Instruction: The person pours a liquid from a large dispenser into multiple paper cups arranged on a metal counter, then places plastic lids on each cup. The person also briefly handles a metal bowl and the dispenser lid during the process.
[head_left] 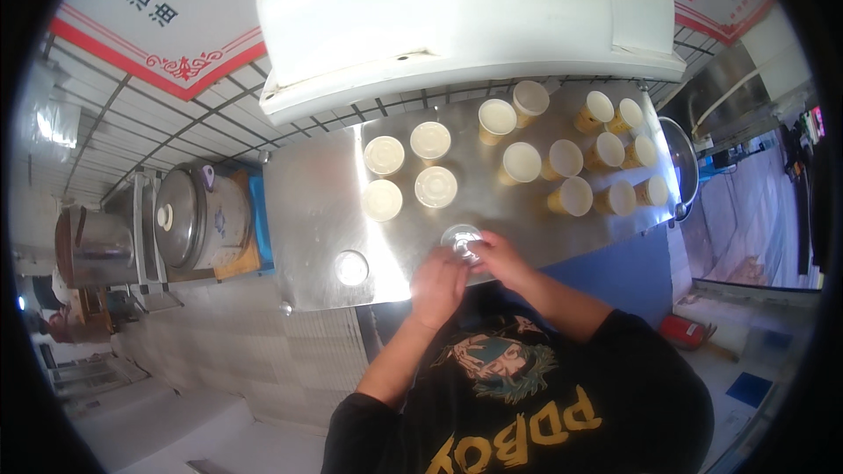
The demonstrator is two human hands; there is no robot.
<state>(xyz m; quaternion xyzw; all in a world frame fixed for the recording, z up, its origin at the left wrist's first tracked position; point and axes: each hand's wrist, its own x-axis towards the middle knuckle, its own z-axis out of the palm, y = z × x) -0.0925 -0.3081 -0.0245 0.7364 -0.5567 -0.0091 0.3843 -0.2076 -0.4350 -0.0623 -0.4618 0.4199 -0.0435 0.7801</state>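
Note:
Both hands meet at a clear plastic cup lid [462, 241] above the near part of a steel table [309, 210]. My left hand [438, 286] has its fingers bunched at the lid's lower left edge. From the right, my right hand [504, 260] pinches the lid's right side. Beyond them stand several lidded paper cups [435, 187]. A group of yellow paper cups without lids [521, 162] occupies the table's right half, some of them showing pale contents. Another clear round lid or stack of lids [352, 268] lies near the front left edge.
A large white plastic housing [461, 20] overhangs the table's far edge, before a wire grid [197, 125]. To the left is a big lidded cooker [204, 217] beside a metal pot [99, 247]. A red fire extinguisher [683, 332] lies low at the right.

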